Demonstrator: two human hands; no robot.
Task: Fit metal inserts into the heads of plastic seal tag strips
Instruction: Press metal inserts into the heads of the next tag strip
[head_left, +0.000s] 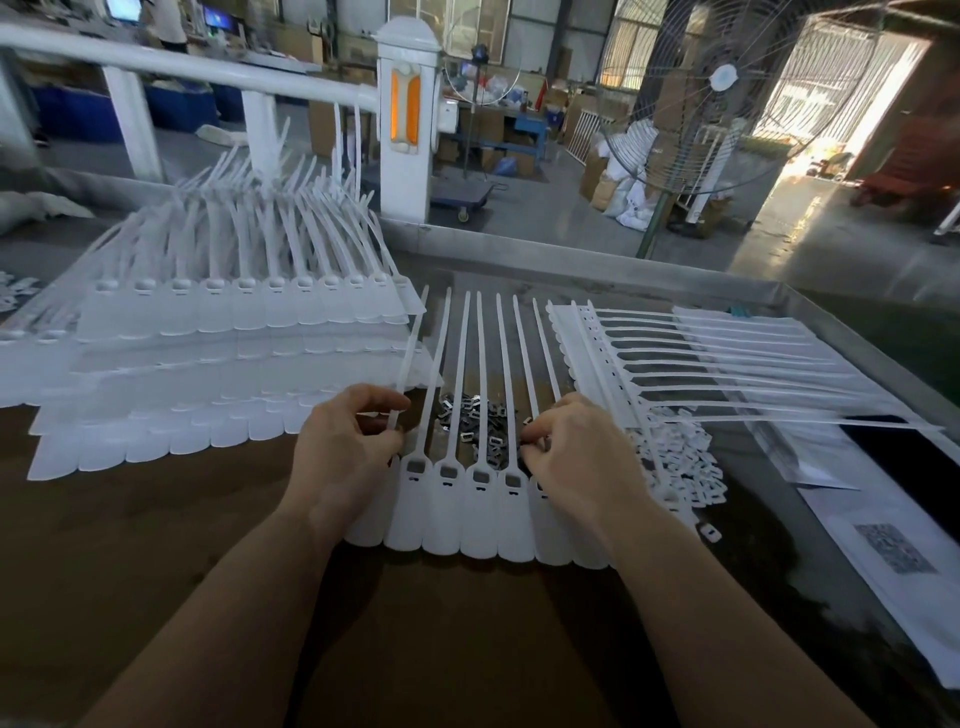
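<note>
Both hands work one tag strip (480, 512): left hand (348, 447) pinches a tail, right hand (576, 452) fingers curl over a head, contents hidden. Next, probably seating a metal insert (475, 415) squarely.

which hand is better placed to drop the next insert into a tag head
Likely the right hand: its fingertips sit at the metal inserts. The left hand is pinching a strap.

Head view, close above table (156, 597), facing forward and down.
</note>
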